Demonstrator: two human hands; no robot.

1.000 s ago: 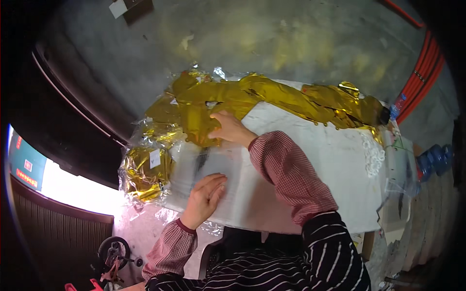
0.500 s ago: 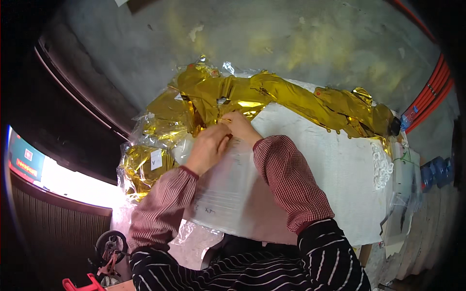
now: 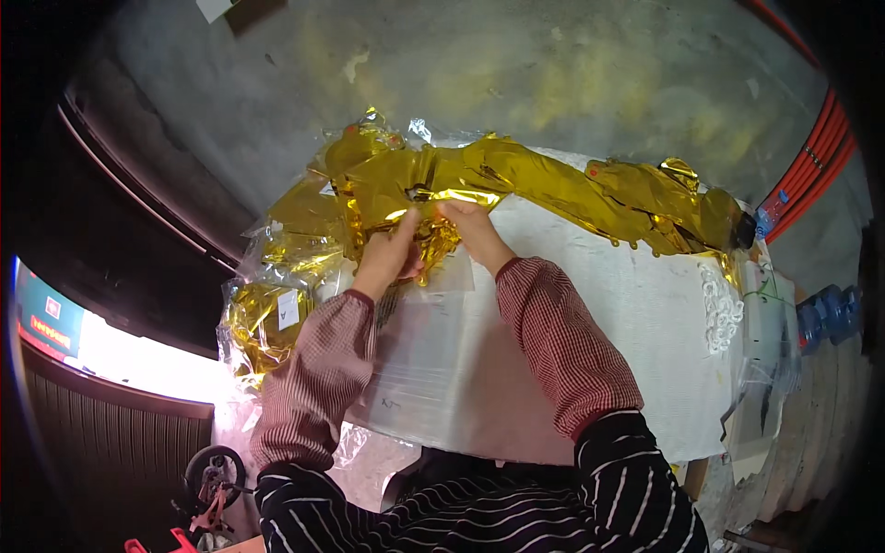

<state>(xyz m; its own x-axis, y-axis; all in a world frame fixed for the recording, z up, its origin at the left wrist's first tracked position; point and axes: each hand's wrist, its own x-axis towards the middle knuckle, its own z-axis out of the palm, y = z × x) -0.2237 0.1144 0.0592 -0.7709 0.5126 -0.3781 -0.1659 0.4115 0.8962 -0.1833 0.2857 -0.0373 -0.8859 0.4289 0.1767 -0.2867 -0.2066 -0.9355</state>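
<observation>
A long row of flat, shiny gold foil pieces (image 3: 544, 189), which look like uninflated foil balloons, lies along the far side of the white-covered table (image 3: 590, 341). At the near edge of its left part, both hands pinch gold foil (image 3: 441, 245), which hangs crumpled between them. My left hand (image 3: 389, 255) has its thumb on top and the fingers curled under. My right hand (image 3: 474, 230) is closed on the foil a short way to the right, its fingertips partly hidden. Just beyond the hands, a small dark opening (image 3: 419, 193) shows in the foil.
Clear bags of folded gold foil (image 3: 267, 318) sit at the table's left edge. A flat clear plastic bag (image 3: 415, 350) lies below my hands. White loops (image 3: 719, 309) are heaped at the right. Blue water bottles (image 3: 825, 313) and red pipes (image 3: 813, 170) stand beyond.
My hands have moved apart from being pressed together, the right one slightly to the right. Crumpled gold foil now shows between them.
</observation>
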